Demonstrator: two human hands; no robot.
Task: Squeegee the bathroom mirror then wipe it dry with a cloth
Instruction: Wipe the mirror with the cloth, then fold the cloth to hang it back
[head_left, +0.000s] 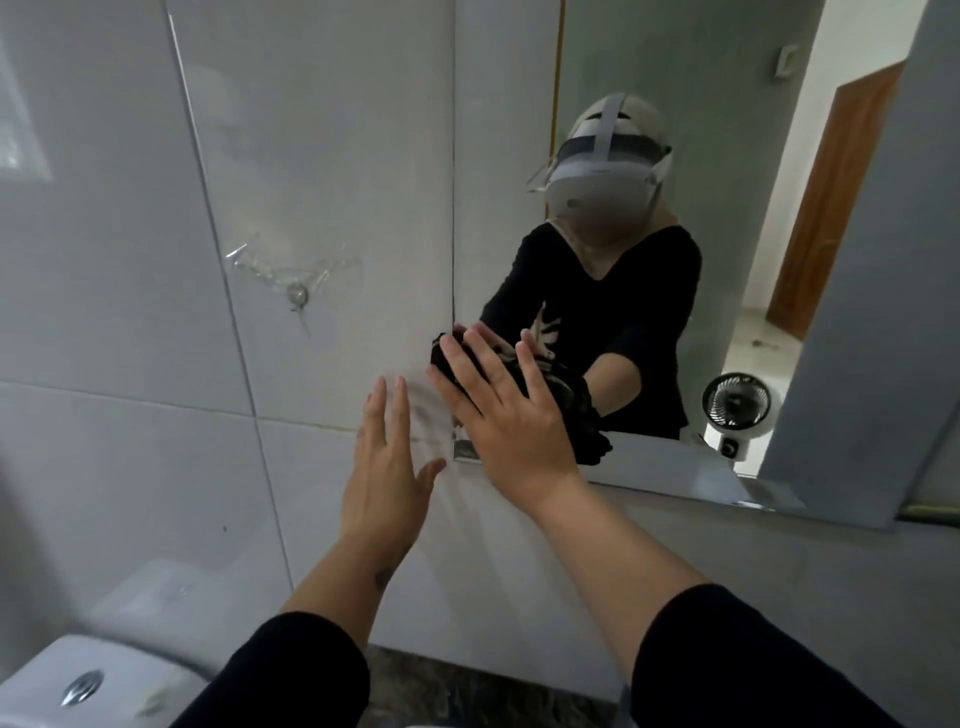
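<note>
White bathroom tiles fill the left of the view, and a mirror (649, 156) is fixed to the wall on the right. A black cloth (582, 415) is pressed flat against the mirror's lower left corner by the right hand (511, 415), fingers spread, while the left hand (387, 467) is held open and empty beside it. No squeegee is seen, so the drying step is judged underway, with most of the glass seemingly left.

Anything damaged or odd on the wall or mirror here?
Yes. The white glossy wall tile, left of the frameless bathroom mirror, has a small hole with cracks radiating outward. The mirror itself looks intact where the right hand presses the black cloth.
</note>
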